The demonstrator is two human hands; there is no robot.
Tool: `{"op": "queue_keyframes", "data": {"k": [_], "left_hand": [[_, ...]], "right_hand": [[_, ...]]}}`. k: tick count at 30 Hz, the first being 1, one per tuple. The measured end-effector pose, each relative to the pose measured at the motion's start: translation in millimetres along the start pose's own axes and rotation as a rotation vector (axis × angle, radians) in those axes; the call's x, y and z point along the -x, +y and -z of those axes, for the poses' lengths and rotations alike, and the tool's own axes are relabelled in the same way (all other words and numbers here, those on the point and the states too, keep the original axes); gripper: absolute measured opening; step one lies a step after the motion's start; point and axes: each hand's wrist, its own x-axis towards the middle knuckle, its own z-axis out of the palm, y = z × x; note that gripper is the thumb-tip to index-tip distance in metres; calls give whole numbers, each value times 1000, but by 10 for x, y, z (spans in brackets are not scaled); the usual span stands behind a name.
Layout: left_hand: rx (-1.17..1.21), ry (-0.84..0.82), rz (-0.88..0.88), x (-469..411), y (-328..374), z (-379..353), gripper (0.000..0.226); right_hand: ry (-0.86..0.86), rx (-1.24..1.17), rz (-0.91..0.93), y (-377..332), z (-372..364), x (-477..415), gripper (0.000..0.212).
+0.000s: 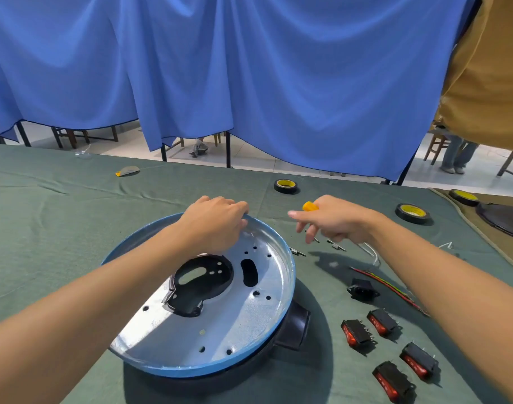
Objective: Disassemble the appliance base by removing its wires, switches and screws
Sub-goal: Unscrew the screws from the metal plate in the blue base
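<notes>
The left hand (pixel 217 225) gripped the far rim of the round appliance base (pixel 220 322) of silver metal with a blue edge, its fingers curled over that rim. The base lay on the grey-green table cloth (pixel 60 228) directly before the person, and a black plastic bracket (pixel 203 281) sat in its middle.

The right hand (pixel 334 220) held an orange-handled tool (pixel 310 206) under the thumb. Its other fingers pointed loosely down toward the small metal screws (pixel 337 245) on the cloth. Whether they pinched a screw, I could not tell.

Four red rocker switches (pixel 357 333), a black power socket (pixel 361 288) and the red, yellow and green wires (pixel 389 285) already lay apart at the right, so little seemed left.

For the bracket, I think the left hand should press the rim firmly so the base does not turn. The screws lay just beside the base's right edge and could be swept away. The open room was on the left side of the cloth.
</notes>
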Motion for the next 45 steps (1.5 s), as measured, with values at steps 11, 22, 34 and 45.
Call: {"op": "queue_keyframes", "data": {"k": [11, 22, 34, 45], "left_hand": [[-21, -52, 170, 139, -218, 35, 27], [80, 69, 118, 68, -255, 481, 39], [288, 202, 236, -14, -221, 352, 56], [205, -192, 335, 72, -176, -293, 73]], "right_hand": [[-91, 133, 118, -341, -407, 366, 20], [193, -65, 127, -455, 29, 381, 31], [507, -274, -91, -238, 156, 91, 14], [516, -238, -196, -226, -164, -326, 19]]}}
